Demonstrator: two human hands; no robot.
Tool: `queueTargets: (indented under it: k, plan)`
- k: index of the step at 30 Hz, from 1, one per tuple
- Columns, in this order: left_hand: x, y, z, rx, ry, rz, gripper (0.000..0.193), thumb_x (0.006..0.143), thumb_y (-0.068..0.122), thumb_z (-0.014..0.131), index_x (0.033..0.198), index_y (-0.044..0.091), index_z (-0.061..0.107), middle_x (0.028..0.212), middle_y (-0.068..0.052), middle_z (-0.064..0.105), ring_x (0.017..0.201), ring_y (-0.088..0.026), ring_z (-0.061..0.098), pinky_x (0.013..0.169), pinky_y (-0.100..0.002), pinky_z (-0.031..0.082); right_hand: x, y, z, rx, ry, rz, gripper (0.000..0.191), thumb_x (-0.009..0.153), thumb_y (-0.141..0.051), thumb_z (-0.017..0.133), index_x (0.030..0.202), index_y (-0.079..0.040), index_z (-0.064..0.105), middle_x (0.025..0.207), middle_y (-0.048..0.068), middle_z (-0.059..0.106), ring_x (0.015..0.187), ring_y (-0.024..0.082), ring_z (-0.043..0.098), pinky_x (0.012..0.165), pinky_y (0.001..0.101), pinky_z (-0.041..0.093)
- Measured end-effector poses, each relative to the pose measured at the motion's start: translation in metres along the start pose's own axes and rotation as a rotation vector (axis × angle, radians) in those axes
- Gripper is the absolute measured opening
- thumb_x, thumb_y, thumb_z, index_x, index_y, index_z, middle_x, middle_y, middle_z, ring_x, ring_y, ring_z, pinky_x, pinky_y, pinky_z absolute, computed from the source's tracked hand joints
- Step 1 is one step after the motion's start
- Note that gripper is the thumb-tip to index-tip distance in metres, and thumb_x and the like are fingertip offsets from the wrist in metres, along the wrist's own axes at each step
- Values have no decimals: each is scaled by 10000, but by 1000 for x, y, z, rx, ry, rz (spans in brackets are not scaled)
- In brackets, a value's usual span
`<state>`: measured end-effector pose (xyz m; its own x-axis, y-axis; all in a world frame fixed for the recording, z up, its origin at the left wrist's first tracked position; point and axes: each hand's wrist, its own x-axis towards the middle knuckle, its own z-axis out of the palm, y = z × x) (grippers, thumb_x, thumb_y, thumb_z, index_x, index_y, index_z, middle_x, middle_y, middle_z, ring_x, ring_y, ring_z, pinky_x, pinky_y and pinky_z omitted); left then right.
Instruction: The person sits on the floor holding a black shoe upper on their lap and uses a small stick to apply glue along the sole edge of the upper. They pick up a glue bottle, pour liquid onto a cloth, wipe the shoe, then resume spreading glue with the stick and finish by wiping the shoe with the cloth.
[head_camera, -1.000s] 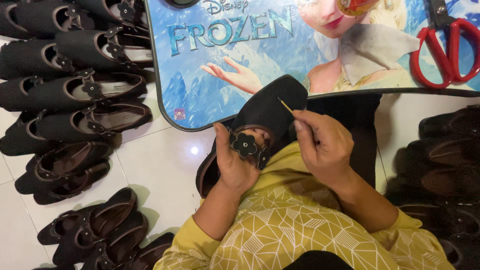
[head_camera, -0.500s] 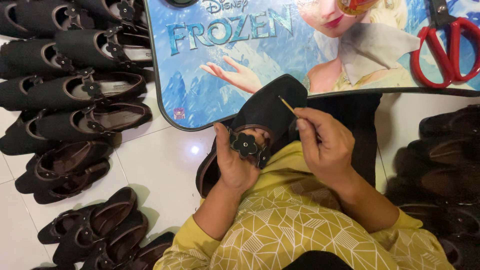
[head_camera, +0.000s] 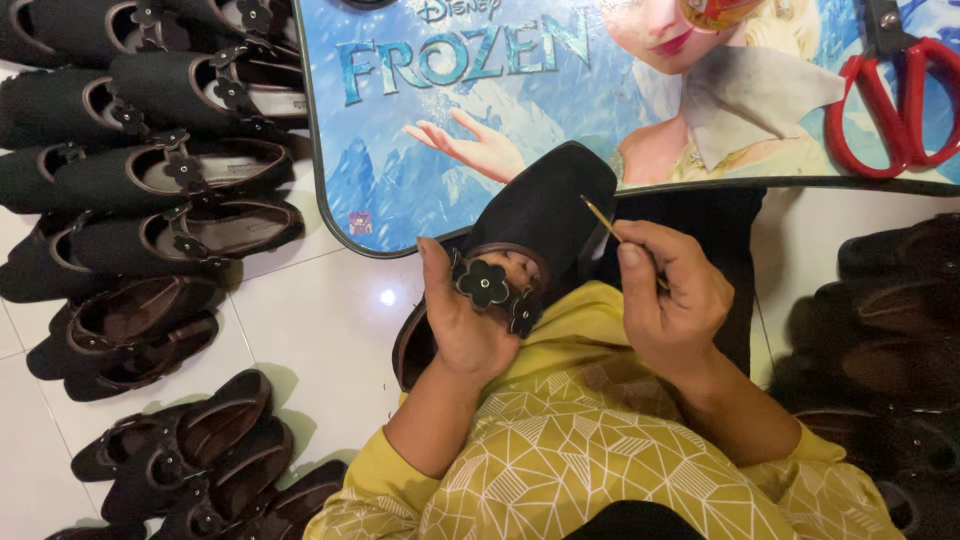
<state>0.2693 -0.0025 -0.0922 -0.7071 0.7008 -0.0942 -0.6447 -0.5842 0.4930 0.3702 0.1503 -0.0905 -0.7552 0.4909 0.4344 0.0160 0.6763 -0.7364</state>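
left hand (head_camera: 470, 320) grips the black flower-trimmed shoe (head_camera: 545, 225); right hand (head_camera: 665, 290) pinches a thin stick (head_camera: 602, 220) just above it; best kept steady, strokes small.

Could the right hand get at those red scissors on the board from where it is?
Probably yes: the red scissors lie uncovered on the board, nothing between them and the right hand, though it already holds a thin stick.

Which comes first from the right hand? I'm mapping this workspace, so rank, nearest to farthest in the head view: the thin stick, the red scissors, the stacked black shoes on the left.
1. Thin stick: pinched in the right hand.
2. Red scissors: on the picture board, upper right.
3. Stacked black shoes: on the floor, far left.
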Motion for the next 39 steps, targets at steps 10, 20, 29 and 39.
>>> queueTargets:
  k: [10, 20, 29, 39]
  plan:
    - [-8, -10, -29, -217, 279, -76, 821, 970, 787, 375, 717, 40, 603, 793, -104, 607, 843, -243, 570, 806, -330, 463, -4, -1, 13, 45, -128, -78, 109, 967, 23, 725, 1073, 9, 703, 912, 123, 719, 685, 189, 652, 632, 292, 503]
    - [-8, -12, -39, -163, 229, -70, 868, 984, 784, 375, 762, 1, 678, 849, -136, 669, 891, -270, 609, 866, -368, 491, -13, 6, 8, 255, -110, 160, 106, 1067, -7, 627, 1151, 2, 689, 934, 32, 706, 747, 50, 579, 684, 214, 487]
    - [-7, -13, -42, -198, 45, -12, 1053, 975, 773, 325, 1582, -88, 329, 1648, -232, 367, 1532, -359, 379, 1313, -490, 257, -5, 10, -14, 296, 61, 227, 200, 1027, 6, 733, 1213, 20, 661, 840, -36, 622, 663, -31, 436, 596, 131, 338]
    - [-17, -31, -70, -276, 165, -105, 945, 884, 751, 382, 1382, -26, 586, 1441, -194, 589, 1354, -323, 556, 1195, -450, 406, 13, -22, -11, 178, -11, 106, 156, 995, 51, 749, 1145, 34, 711, 893, 15, 695, 624, -18, 469, 543, 152, 354]
